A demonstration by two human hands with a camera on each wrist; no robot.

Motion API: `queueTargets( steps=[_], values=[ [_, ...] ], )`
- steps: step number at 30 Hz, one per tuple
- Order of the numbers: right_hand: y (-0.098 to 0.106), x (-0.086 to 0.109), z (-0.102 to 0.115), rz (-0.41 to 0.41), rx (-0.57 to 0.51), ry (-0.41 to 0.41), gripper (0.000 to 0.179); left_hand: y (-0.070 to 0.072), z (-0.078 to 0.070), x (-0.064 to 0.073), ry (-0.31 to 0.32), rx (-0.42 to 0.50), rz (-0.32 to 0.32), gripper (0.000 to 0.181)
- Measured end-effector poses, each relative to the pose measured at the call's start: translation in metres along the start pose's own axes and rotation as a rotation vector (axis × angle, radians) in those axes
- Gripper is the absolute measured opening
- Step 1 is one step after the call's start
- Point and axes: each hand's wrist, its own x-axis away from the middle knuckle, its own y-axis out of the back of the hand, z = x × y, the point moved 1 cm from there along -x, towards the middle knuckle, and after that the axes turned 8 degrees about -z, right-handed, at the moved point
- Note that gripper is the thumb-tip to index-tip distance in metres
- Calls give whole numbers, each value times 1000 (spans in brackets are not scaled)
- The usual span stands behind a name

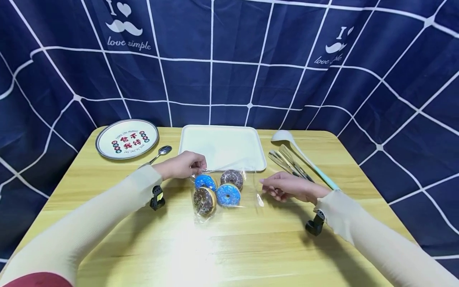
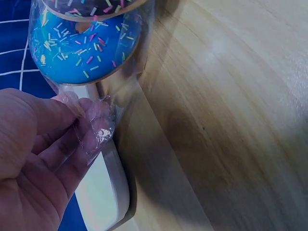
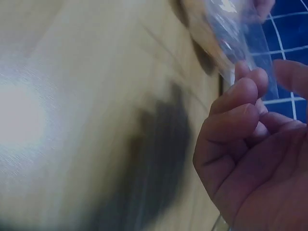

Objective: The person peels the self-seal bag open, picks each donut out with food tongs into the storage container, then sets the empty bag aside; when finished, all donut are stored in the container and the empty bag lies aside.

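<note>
A clear plastic bag [image 1: 247, 199] holds several sprinkled doughnuts over the middle of the table. Two have blue icing: a front blue doughnut [image 1: 228, 194] and a blue one [image 1: 205, 181] near my left hand. A chocolate-brown doughnut [image 1: 203, 201] sits at the lower left, and a darker brown doughnut [image 1: 231, 178] at the upper right. My left hand [image 1: 185, 164] pinches the bag's left end between thumb and fingers; the left wrist view shows the crumpled film [image 2: 98, 130] there. At the bag's right edge, my right hand [image 1: 290, 186] has loosely curled fingers [image 3: 231, 120], its thumb apart from them.
A white tray [image 1: 222, 145] lies behind the bag. To the left are a round plate [image 1: 107, 145] with red lettering and a metal spoon [image 1: 165, 150]. On the right lie a ladle [image 1: 305, 157] and metal utensils [image 1: 287, 159], partly behind my right hand. Dark blue gridded cloth [image 1: 229, 79] surrounds the table.
</note>
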Motion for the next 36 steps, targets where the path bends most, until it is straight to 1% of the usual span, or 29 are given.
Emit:
queueTargets(
  steps=[3,5,9,14,20,24,27,32,36],
  values=[
    [-7,-1,4,-23,40,9,48,0,2,1,-9,-11,-5,10],
    [-11,-1,7,-57,68,28,48,0,1,1,-8,-11,-3,10],
    [-16,-1,14,-110,92,54,45,1,0,0,0,-8,1,11],
    [-20,-2,18,-128,91,67,37,3,-2,1,10,-1,-1,13],
    [-17,3,13,-91,101,75,31,2,-2,0,39,29,-5,13],
    [-11,9,6,-48,97,73,29,0,-2,-2,15,20,-1,12],
    [-8,13,1,-13,88,87,30,0,-3,-2,4,8,-7,11],
    [-4,16,-4,32,90,109,33,1,-3,-1,32,8,-13,10],
    [-4,17,-9,58,75,102,32,0,-3,0,45,13,-7,10]
  ],
)
